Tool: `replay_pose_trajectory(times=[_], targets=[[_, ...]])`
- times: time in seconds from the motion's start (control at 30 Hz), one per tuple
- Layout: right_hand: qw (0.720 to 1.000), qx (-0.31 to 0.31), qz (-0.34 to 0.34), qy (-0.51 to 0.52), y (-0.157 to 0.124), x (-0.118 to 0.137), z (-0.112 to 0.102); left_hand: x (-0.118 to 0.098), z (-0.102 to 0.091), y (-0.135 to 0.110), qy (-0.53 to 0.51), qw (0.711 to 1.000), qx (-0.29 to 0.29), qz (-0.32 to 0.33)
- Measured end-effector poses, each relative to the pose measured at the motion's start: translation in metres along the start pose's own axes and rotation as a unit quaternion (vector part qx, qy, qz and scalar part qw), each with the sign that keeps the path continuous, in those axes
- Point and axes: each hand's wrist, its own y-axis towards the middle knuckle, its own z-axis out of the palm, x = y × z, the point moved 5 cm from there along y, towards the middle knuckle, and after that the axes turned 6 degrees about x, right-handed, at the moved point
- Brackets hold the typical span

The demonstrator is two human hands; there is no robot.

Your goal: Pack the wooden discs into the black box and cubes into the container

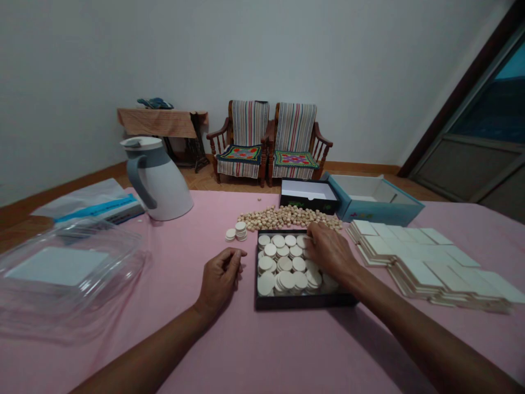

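A shallow black box (pixel 307 301) in front of me holds stacks of round, pale wooden discs (pixel 286 280). My right hand (pixel 330 251) reaches into its far right part, fingers bent down among the discs. Its fingertips are hidden, so I cannot make out what they grip. To the left of the box, my left hand (pixel 219 279) rests on the pink cloth with its fingers curled in and nothing visible in them. Just beyond it, small stacks of the same discs (pixel 241 230) stand outside the box.
Behind the box lies a heap of small wooden pieces (pixel 283 218). A second black box (pixel 307 190) and a blue box (pixel 377 205) stand farther back. Stacked pale rectangular boards (pixel 426 257) lie right. On the left are a white jug (pixel 168 183) and clear plastic container (pixel 69 268).
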Motion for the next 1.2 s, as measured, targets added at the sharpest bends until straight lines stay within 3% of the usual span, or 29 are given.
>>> replay_pose_trajectory(times=[0.17,0.3,0.53,0.73,0.93,1.2], targets=[[0.998,-0.046,0.005,-0.044,-0.007,-0.014,-0.012,-0.002,0.000,0.001,0.002,1.000,0.004,-0.003],[0.996,-0.032,-0.015,-0.078,-0.005,-0.016,-0.002,-0.002,0.001,0.001,0.010,1.000,0.003,-0.008],[0.999,-0.014,-0.039,0.027,-0.008,-0.019,-0.001,-0.003,0.000,0.002,0.005,1.000,0.000,-0.013],[0.980,0.030,-0.158,0.114,-0.023,0.005,0.000,-0.003,0.001,0.001,0.005,1.000,0.004,-0.015],[0.986,0.004,-0.129,0.103,-0.015,0.006,0.005,-0.005,0.001,0.001,0.013,1.000,0.009,-0.022],[0.981,0.034,-0.171,0.083,-0.010,0.030,0.002,-0.002,0.001,0.001,0.006,1.000,0.015,-0.025]])
